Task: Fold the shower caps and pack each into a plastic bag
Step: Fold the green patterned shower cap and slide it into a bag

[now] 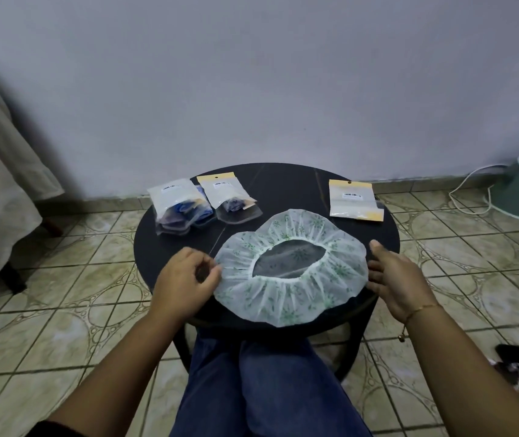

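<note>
A shower cap (289, 269) lies spread flat (opening up) on the round table (283, 190); the left hand (185, 279) seemingly pinches its edge — the right hand (393, 279), fingers straight, touches the opposite edge.

From where I stand, nothing here can actually be read. Each of the three plastic bags on the round table (283, 181) carries a small white barcode sticker near its top: the left bag (174, 205), the middle bag (225, 197) and the right bag (354, 198). The bars and the tiny print beside them are too small and blurred to make out.
</note>
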The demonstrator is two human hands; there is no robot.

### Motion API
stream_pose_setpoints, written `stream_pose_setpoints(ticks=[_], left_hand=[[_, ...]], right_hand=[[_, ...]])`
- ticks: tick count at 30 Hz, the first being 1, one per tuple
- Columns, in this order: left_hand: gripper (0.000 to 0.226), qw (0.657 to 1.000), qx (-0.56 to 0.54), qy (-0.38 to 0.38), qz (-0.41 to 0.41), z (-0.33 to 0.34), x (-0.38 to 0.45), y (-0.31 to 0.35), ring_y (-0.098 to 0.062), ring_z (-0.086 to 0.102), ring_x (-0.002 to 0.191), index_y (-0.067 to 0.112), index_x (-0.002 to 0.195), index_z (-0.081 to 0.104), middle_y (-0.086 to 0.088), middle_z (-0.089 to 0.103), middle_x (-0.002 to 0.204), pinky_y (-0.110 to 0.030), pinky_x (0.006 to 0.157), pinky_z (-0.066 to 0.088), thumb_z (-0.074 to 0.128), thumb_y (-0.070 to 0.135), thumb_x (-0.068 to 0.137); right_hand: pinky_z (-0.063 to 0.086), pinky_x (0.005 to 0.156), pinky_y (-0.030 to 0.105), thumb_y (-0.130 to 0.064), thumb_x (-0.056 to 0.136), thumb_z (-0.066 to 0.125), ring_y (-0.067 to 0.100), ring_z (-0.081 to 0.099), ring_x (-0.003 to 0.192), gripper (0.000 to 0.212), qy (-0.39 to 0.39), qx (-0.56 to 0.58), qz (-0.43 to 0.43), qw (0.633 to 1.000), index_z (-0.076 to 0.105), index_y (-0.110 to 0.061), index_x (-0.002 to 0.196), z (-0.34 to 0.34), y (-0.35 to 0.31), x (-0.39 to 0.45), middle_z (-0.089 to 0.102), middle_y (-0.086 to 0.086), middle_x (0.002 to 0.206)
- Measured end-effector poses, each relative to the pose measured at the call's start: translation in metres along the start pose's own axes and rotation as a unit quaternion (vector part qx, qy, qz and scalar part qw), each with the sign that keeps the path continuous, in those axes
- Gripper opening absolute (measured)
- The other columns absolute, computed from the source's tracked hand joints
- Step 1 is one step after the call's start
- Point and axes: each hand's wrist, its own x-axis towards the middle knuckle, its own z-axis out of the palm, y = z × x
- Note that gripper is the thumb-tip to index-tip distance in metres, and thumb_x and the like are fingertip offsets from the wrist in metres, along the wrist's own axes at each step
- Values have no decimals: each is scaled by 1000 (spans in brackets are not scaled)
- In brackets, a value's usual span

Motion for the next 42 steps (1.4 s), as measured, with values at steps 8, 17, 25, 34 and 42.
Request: stream_pose_setpoints(ticks=[8,17,25,34,42], left_hand=[[66,977,111,-160,87,6,8,8,1,52,104,40,104,62,23,57,115,-30,83,28,17,76,71],[25,981,-76,-35,-177,-5,26,11,-17,62,83,24,82,63,6,68,81,-34,72,47,50,43,93],[22,902,-164,-244,-317,13,77,15,-23,56,72,13,103,51,-6,67,97,-27,55,32,39,27,91],[73,951,-118,-182,-219,22,73,22,-23,58,91,12,84,71,-10,67,101,-33,81,41,24,67,91],[47,978,-102,-102,-152,34,56,12,-21,44,63,16,62,36,-2,43,61,-34,60,32,44,48,95]], right_hand=[[55,78,43,-3,80,70,32,63,95,49,-7,-134,0,991,52,-5,125,1,1,20,62,12,114],[52,80,41,-14,87,65,30,64,90,32,9,-71,11,997,60,1,115,29,3,36,64,16,108],[48,89,39,-57,84,56,33,57,100,73,52,-263,32,963,56,8,117,22,-4,39,59,19,115],[52,84,43,-50,74,73,34,62,94,64,79,-206,29,975,62,8,100,23,1,47,64,18,102],[36,70,33,-36,86,65,26,50,76,43,89,-234,-14,968,50,-4,62,26,2,52,51,9,68]])
